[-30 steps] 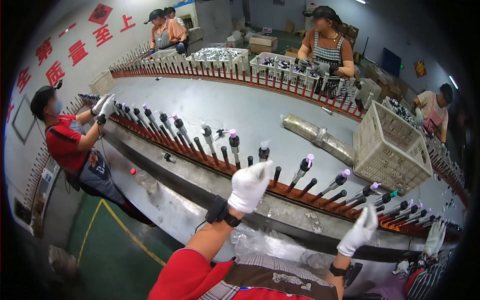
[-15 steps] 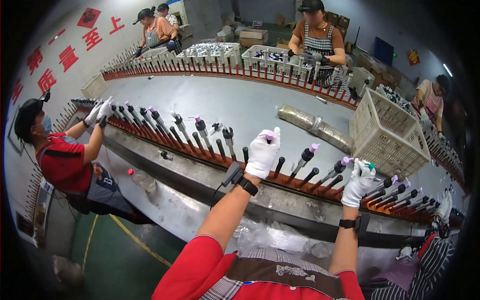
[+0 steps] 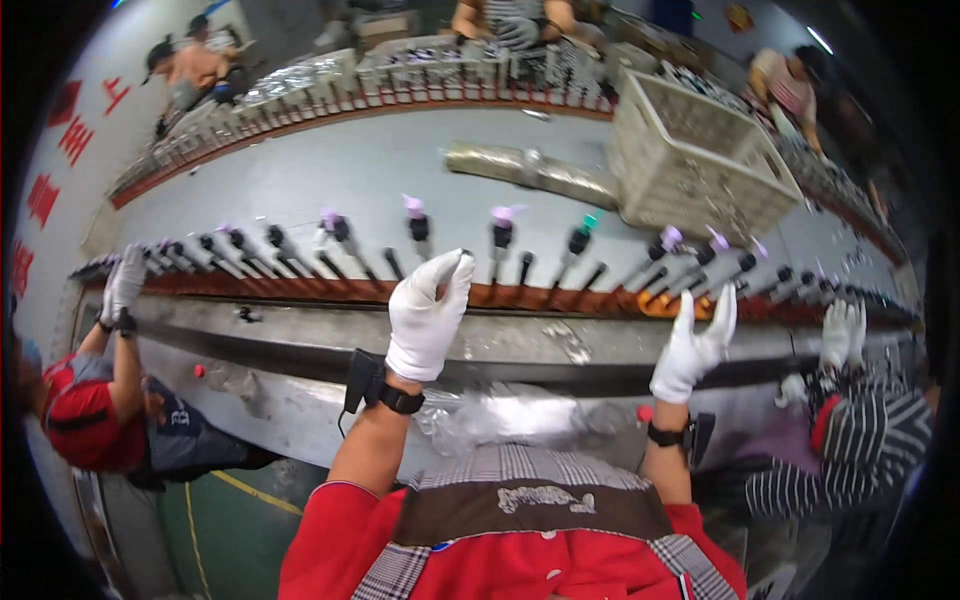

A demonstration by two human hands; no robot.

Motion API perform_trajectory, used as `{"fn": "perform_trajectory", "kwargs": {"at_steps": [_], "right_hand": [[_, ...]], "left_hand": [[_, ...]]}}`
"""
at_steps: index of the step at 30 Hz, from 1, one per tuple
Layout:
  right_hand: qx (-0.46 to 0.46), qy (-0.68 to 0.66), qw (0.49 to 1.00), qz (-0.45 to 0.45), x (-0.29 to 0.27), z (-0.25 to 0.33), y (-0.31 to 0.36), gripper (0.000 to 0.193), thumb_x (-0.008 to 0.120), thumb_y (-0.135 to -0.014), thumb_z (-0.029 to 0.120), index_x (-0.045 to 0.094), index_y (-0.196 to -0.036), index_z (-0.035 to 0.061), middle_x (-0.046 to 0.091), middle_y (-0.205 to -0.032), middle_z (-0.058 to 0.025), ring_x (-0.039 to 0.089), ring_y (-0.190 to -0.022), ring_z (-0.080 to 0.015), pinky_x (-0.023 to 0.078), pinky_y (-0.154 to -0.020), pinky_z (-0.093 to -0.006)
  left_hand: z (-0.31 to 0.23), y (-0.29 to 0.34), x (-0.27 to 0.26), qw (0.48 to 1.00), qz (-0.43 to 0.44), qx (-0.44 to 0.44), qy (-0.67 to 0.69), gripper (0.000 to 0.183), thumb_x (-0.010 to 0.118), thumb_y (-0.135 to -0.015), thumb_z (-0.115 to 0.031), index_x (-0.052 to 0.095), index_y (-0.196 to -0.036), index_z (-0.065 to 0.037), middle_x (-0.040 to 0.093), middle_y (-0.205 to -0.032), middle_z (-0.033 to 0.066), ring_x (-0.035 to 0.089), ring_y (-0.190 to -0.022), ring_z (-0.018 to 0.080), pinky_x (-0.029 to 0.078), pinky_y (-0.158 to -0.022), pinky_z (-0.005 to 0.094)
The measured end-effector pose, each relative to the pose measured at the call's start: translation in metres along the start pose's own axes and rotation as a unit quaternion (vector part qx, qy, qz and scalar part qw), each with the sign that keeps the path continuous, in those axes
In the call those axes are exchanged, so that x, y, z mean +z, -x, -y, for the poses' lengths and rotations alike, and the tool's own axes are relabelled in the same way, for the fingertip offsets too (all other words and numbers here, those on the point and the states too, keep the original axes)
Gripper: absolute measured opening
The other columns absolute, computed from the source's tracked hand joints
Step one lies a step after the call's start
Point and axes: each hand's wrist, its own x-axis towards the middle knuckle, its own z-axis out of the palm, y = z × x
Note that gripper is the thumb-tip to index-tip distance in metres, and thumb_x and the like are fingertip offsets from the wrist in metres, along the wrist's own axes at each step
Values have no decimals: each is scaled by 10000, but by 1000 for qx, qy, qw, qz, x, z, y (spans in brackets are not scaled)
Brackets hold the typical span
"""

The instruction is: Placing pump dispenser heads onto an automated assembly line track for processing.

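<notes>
A long red-brown rail [image 3: 560, 296] of slanted black pegs crosses in front of me; several pegs carry pale purple caps [image 3: 413, 206] and one carries a green cap [image 3: 590, 221]. My left hand [image 3: 428, 318], in a white glove with a black wrist strap, reaches up so its fingertips meet the tip of a bare black peg [image 3: 466, 256]. Whether something small sits between those fingers is hidden. My right hand [image 3: 694, 346], also gloved, is raised with fingers spread just below pegs near an orange patch [image 3: 660, 303] on the rail, holding nothing.
A white plastic basket [image 3: 700, 160] and a silvery wrapped bundle [image 3: 530, 172] lie on the grey table beyond the rail. A person in red [image 3: 90, 420] works the rail on my left, a person in stripes [image 3: 870, 450] on my right. A crumpled clear bag [image 3: 510, 415] lies before me.
My left hand has shifted from a capped peg to a bare peg further left. My right hand has dropped slightly below the rail and spread its fingers. The view has tilted down.
</notes>
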Motion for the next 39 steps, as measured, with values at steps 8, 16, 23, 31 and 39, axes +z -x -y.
{"fn": "perform_trajectory", "kwargs": {"at_steps": [8,16,23,31,39], "right_hand": [[119,-276,944,140,49,23,4,750,804,-837,104,415,-1470,5,509,-1425,-198,487,-1332,-283,345,-1145,-387],[135,-336,901,239,147,59,10,158,772,-888,146,657,-819,63,644,-663,5,581,-597,-63,479,-574,-243],[137,-251,898,335,62,66,38,264,707,-935,134,673,-1147,-20,731,-978,-74,648,-893,-98,514,-827,-268],[142,-268,944,132,54,15,0,367,697,-928,62,581,-1270,-4,626,-1186,-79,594,-1072,-147,438,-1014,-310],[266,-345,866,244,133,41,-6,201,715,-936,153,606,-799,52,587,-629,3,552,-555,-73,513,-591,-254]], "left_hand": [[-6,1,99,996,66,-14,-63,565,763,-889,-342,566,-1282,13,655,-1183,208,666,-1071,303,516,-940,347],[36,-45,110,973,27,-147,178,210,710,-956,-217,560,-939,-70,589,-703,1,570,-581,58,488,-541,241],[44,-9,38,993,-107,50,-9,671,737,-905,-112,395,-1478,-45,694,-855,101,655,-675,187,530,-638,351],[4,26,84,988,121,-5,-90,618,719,-895,-365,546,-1338,31,662,-1179,247,650,-1097,389,505,-981,424],[34,-16,126,982,111,-148,25,341,746,-905,-347,596,-866,-44,574,-669,54,497,-619,129,473,-614,311]]}}
